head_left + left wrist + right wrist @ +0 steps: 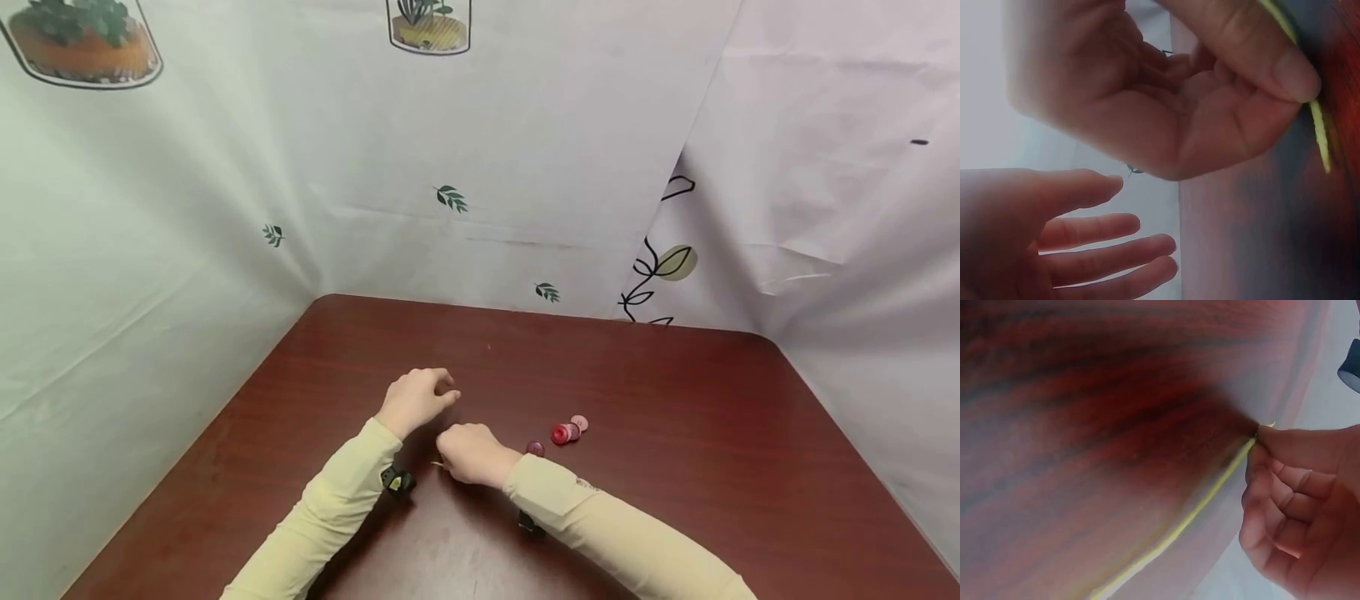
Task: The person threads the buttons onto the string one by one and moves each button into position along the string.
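Observation:
My right hand (pixel 476 456) pinches a thin yellow string (pixel 1194 515) between thumb and forefinger, the other fingers curled in. A short end of the string sticks out past the fingertips, and the longer part runs down across the right wrist view. My left hand (pixel 414 402) is just beyond the right one, to its left. In the left wrist view that hand's fingers (pixel 1110 257) are loosely extended and hold nothing. Right of the right hand lies a dark purple button (pixel 535 448). Farther right, a red button (pixel 559 434) and a pale pink button (pixel 580 422) lie close together with others.
The hands are over a reddish-brown wooden table (pixel 667 392) with rounded far corners. Pale cloth (pixel 525 150) printed with leaves and plants hangs behind it and at its sides. A dark wrist camera (pixel 397 481) is strapped at the left sleeve.

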A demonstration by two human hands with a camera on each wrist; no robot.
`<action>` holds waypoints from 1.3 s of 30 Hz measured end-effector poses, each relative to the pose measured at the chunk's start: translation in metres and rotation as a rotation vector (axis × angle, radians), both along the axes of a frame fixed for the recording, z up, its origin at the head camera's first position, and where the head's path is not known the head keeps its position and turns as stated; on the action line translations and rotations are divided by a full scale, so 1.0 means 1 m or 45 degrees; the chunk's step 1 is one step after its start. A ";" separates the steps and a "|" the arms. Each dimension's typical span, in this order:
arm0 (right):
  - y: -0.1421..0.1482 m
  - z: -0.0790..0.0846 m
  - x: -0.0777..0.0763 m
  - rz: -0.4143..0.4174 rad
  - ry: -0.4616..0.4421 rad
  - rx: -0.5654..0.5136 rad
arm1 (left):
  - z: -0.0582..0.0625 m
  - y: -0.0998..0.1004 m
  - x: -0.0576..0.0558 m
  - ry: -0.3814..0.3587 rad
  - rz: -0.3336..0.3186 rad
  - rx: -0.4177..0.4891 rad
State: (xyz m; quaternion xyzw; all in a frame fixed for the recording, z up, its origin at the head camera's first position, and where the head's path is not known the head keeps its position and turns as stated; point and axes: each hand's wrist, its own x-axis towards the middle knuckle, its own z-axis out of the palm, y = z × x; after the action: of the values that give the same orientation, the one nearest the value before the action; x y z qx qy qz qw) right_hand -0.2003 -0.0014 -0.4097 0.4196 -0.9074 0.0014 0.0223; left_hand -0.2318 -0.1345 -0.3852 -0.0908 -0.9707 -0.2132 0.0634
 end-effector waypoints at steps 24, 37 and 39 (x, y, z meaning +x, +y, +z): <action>0.110 0.056 -0.010 -0.086 -0.906 -0.882 | -0.005 0.026 -0.004 -0.141 -0.116 0.090; 0.159 0.071 -0.007 -0.228 -0.798 -1.132 | -0.006 0.064 0.000 -0.186 -0.287 0.104; 0.161 0.071 -0.008 -0.247 -0.785 -1.127 | -0.007 0.070 0.000 -0.202 -0.328 0.081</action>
State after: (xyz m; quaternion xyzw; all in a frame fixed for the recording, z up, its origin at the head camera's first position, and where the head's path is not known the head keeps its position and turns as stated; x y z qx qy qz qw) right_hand -0.2083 0.1597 -0.3392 0.2646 -0.8192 0.5039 -0.0701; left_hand -0.2317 -0.0647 -0.3927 -0.1953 -0.9457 -0.2568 -0.0387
